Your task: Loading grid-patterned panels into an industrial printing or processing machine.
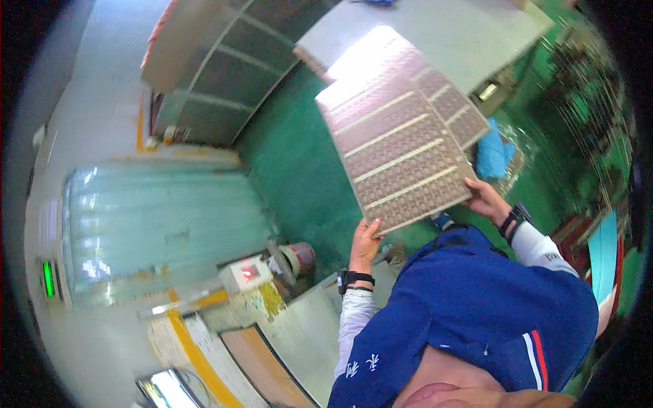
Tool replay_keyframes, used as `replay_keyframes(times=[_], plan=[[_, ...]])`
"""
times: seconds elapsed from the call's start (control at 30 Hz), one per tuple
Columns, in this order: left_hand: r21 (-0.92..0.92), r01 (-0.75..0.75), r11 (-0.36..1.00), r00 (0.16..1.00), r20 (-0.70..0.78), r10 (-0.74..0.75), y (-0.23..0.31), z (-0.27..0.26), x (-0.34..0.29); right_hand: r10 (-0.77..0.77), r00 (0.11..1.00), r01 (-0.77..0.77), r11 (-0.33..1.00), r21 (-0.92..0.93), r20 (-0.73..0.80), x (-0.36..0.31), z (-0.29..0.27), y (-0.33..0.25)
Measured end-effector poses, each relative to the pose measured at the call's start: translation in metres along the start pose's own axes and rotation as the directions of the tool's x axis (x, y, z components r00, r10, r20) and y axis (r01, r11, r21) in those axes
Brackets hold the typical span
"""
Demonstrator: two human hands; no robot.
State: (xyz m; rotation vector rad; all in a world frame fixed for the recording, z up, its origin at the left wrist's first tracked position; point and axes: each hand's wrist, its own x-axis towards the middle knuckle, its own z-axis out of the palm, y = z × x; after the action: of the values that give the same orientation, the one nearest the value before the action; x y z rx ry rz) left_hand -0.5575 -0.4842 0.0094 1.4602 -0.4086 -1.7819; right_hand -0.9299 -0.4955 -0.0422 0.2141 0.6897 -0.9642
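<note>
While the left hand [364, 239] and right hand [487, 199] grip the near corners of a flat, pinkish-brown, pale-striped rectangular panel [401, 151], it looks picked up, not yet set down; contact with the far pale-grey table [469, 37] is unclear.

Two hands [366, 239], two gridded pinkish panels [408, 160], two black wrist devices [355, 278], one translucent curtain [163, 234], one green-lit display [48, 279], one glowing screen [169, 387], one bright-blue bundle [491, 155].

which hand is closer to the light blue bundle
Right. The right hand, gripping the patterned panel's near right corner, appears just below the light blue bundle in the picture; the left hand, at the near left corner, is farther off, lower left.
</note>
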Motion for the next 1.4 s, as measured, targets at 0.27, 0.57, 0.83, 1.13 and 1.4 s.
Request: replay_keyframes(times=[0.27,0.57,0.83,1.13,1.4], plan=[[0.343,-0.317,0.884,0.935,-0.045,0.353,0.035,0.068,-0.047,0.099,0.978,0.031,0.801,-0.598,0.183,0.061,-0.038,-0.04],[0.357,-0.497,0.791,0.679,-0.408,0.611,-0.017,0.105,-0.105,0.441,0.89,-0.312,0.777,-0.546,0.119,0.151,0.028,-0.054],[0.193,-0.584,0.788,0.439,-0.741,0.507,-0.084,0.096,-0.232,0.775,0.561,-0.23,0.483,-0.845,0.291,0.111,0.198,0.043],[0.046,-0.785,0.618,0.14,-0.958,0.249,-0.235,0.103,-0.251,0.939,0.332,-0.144,0.148,-0.979,0.093,0.068,0.234,0.172],[-0.198,-0.961,0.191,0.193,-0.98,-0.043,-0.251,0.121,-0.267,0.977,0.201,-0.2,-0.027,-0.98,-0.068,0.085,0.181,0.22]])
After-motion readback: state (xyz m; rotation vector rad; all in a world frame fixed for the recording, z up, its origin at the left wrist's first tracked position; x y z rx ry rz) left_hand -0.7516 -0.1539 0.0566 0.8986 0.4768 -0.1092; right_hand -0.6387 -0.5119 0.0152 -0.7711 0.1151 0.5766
